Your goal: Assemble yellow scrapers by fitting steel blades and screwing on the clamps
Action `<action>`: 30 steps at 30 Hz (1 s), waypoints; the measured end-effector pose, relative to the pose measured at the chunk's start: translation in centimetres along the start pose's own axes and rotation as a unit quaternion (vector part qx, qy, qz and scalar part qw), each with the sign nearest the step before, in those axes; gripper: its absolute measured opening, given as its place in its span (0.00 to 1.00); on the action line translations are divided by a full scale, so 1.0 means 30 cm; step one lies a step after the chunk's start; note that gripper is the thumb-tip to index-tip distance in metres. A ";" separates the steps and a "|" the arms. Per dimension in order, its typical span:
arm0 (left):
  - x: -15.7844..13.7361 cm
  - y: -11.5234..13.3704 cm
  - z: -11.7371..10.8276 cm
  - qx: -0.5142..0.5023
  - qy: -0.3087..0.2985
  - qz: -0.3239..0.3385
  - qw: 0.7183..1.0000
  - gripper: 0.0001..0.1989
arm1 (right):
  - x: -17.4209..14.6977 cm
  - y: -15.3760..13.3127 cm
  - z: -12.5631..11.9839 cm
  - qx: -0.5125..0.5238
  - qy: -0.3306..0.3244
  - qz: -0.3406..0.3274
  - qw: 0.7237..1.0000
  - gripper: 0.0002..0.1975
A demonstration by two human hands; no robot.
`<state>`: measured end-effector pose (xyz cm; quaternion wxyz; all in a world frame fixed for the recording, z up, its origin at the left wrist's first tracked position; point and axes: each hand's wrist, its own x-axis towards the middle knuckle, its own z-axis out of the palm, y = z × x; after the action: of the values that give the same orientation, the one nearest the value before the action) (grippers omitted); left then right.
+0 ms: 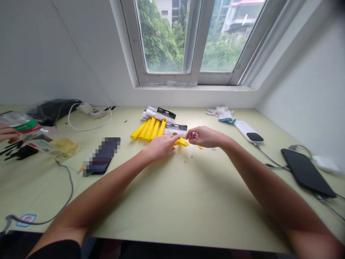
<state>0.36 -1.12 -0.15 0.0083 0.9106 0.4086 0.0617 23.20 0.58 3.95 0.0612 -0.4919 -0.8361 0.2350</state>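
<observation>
My left hand (162,146) is closed on a yellow plastic piece (182,142), whose tip sticks out past the fingers just above the table. Beside it on the right, my right hand (207,136) is curled around a small shiny purple object (194,135); most of it is hidden, so its kind does not show. Two small metal pieces, looking like nuts, lie in front: one nut (184,161) and another nut (191,156). Behind my left hand, several yellow handles (149,130) rest side by side against black-and-white packaging cards (166,115).
Left of my arm lie a dark phone (104,162) and a clear plastic bag (63,147). Another person's hand (8,133) is at the far left edge. On the right are gloves (222,113), a white power bank (245,130), a black phone (307,172) and cables.
</observation>
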 end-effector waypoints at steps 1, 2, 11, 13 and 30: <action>-0.001 0.005 0.007 0.016 0.002 0.002 1.000 0.19 | 0.004 0.000 0.005 -0.001 -0.005 0.004 1.000 0.11; -0.002 0.008 0.014 0.027 0.002 0.003 1.000 0.19 | 0.007 -0.001 0.009 -0.004 -0.010 0.007 1.000 0.11; -0.008 0.003 0.016 0.007 -0.017 0.013 1.000 0.17 | 0.017 -0.002 0.024 -0.040 -0.033 0.008 0.999 0.11; -0.009 0.003 0.010 0.002 -0.023 0.014 1.000 0.16 | 0.019 -0.002 0.026 -0.037 -0.033 0.008 0.999 0.10; 0.001 -0.067 -0.077 -0.160 0.048 -0.012 0.986 0.17 | -0.011 -0.014 -0.035 -0.020 0.079 0.032 0.996 0.09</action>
<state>-1.38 0.16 2.02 0.1349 0.8883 0.4046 0.1702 23.40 0.47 5.10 0.1094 -0.5363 -0.8172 0.1806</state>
